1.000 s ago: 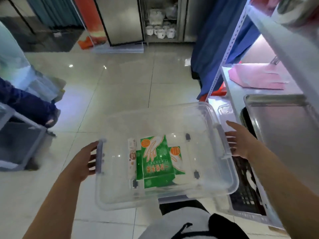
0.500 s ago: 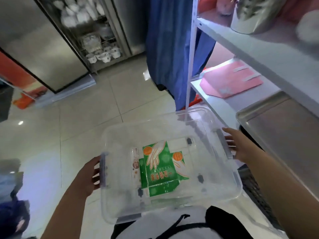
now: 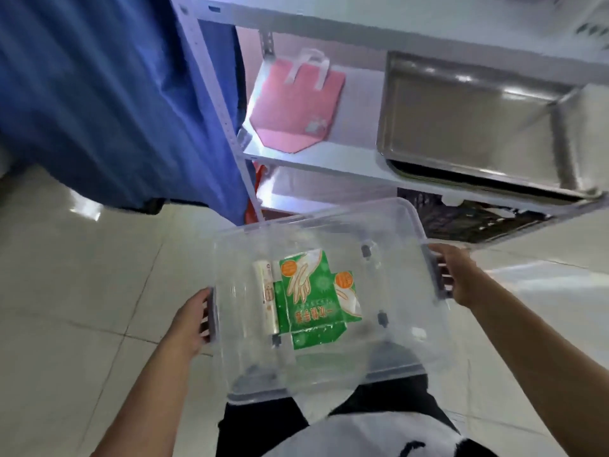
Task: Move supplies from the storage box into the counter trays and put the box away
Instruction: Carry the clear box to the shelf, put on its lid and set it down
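Storage box [image 3: 408, 331]: clear, held above the floor at centre, green carton [image 3: 313, 300] inside.
Left hand [image 3: 189, 321]: grip curled on handle at 9 o'clock.
Right hand [image 3: 459, 275]: grip curled on handle at 3 o'clock.
Shelf [image 3: 329, 159]: 12 o'clock, bearing pink bag [image 3: 293, 107], steel tray [image 3: 468, 127].

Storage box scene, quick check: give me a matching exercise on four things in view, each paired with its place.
Things:
1. green carton
2. pink bag
3. metal tray
4. left hand

Places:
A. lying flat on the shelf's left part
B. gripping the storage box handle on its left end
C. inside the clear storage box
D. on the shelf's right part, sticking out past its front edge

Pairs: 1-C, 2-A, 3-D, 4-B
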A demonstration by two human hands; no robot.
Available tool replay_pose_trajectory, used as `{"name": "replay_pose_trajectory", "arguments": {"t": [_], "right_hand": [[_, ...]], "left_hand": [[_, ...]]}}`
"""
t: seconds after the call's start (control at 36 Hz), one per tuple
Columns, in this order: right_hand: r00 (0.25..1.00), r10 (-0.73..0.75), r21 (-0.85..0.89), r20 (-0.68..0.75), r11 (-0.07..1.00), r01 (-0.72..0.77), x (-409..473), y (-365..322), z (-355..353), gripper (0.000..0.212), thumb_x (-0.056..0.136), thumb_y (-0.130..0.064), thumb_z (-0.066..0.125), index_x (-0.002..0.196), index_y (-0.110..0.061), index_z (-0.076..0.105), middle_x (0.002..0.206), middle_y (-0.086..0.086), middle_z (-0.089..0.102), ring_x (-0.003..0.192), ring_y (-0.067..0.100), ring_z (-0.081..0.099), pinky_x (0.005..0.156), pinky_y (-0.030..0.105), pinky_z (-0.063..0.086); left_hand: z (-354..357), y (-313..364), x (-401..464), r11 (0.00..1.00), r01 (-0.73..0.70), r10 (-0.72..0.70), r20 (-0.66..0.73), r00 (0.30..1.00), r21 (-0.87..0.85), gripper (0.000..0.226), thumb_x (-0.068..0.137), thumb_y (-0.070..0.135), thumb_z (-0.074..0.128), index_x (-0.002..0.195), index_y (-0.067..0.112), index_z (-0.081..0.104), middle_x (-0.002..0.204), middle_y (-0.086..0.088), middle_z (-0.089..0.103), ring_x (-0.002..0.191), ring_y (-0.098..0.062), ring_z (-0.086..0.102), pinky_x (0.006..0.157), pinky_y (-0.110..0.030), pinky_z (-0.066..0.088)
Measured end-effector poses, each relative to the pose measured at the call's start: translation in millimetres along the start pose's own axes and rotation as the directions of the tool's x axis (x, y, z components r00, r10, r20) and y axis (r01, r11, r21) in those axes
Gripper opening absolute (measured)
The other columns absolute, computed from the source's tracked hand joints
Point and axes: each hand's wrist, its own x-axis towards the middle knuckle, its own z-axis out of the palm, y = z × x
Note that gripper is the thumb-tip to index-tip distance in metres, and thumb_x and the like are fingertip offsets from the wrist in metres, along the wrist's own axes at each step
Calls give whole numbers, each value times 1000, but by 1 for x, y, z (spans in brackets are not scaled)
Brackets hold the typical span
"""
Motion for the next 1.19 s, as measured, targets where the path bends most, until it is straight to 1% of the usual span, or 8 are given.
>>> {"name": "replay_pose_trajectory", "arguments": {"t": [0.17, 0.31, 0.47, 0.61, 0.75, 0.92, 1.11, 1.19], "right_hand": [[983, 91, 112, -157, 991, -73, -16, 42, 32, 35, 80, -41, 69, 94, -10, 62, 92, 13, 60, 82, 31, 56, 75, 42, 46], [955, 120, 143, -273, 986, -83, 10, 81, 59, 26, 80, -27, 73, 81, -4, 59, 67, 10, 53, 54, 25, 51, 54, 30, 44], [929, 138, 156, -344, 984, -88, 122, 154, 88, 25, 73, -29, 75, 73, -7, 64, 67, 11, 61, 61, 28, 61, 59, 38, 50], [931, 136, 187, -339, 979, -75, 229, 215, 120, 23, 73, -30, 74, 73, -9, 63, 65, 9, 62, 55, 26, 61, 52, 31, 48], [929, 63, 169, -365, 986, 0, 315, 250, 152, 26, 76, -30, 73, 88, -8, 69, 83, 15, 65, 78, 34, 65, 65, 41, 52], [895, -133, -59, -426, 991, 119, 382, 265, 194, 31, 82, -36, 61, 85, -5, 64, 75, 13, 60, 71, 33, 58, 72, 55, 59], [841, -363, -361, -400, 906, 220, 443, 273, 221, 35, 82, -40, 61, 90, -6, 62, 77, 11, 62, 68, 29, 58, 64, 36, 49], [827, -421, -452, -374, 861, 234, 456, 276, 227, 47, 80, -43, 61, 111, -9, 56, 101, 15, 64, 86, 35, 60, 76, 41, 51]], "left_hand": [[-11, 38, 49, 978, -33, 20, 65, 998, 205, 26, 86, 40, 63, 91, 15, 65, 85, -9, 64, 73, -27, 57, 63, -31, 47], [6, 37, 92, 946, -55, 33, 75, 997, 319, 21, 89, 35, 62, 89, 15, 63, 82, -8, 63, 70, -26, 58, 62, -32, 47], [44, 5, 203, 905, -90, 38, 132, 990, 416, 20, 93, 34, 61, 98, 14, 65, 84, -6, 66, 74, -26, 61, 63, -34, 49], [87, -21, 310, 866, -153, 84, 162, 983, 477, 23, 94, 35, 60, 100, 13, 66, 86, -8, 66, 77, -26, 60, 63, -34, 48], [122, -36, 400, 820, -234, 162, 180, 970, 523, 27, 96, 34, 57, 106, 10, 65, 91, -11, 65, 77, -28, 60, 63, -36, 50], [140, -31, 474, 676, -358, 258, 248, 934, 644, 32, 100, 29, 49, 111, 2, 61, 92, -18, 62, 72, -31, 60, 59, -37, 54], [137, 5, 517, 441, -387, 225, 318, 921, 810, 29, 91, 40, 50, 102, 15, 59, 100, -20, 67, 83, -38, 70, 55, -45, 59], [136, 23, 523, 331, -337, 203, 283, 938, 881, 35, 90, 45, 52, 104, 14, 59, 103, -18, 67, 79, -38, 74, 58, -51, 60]]}}
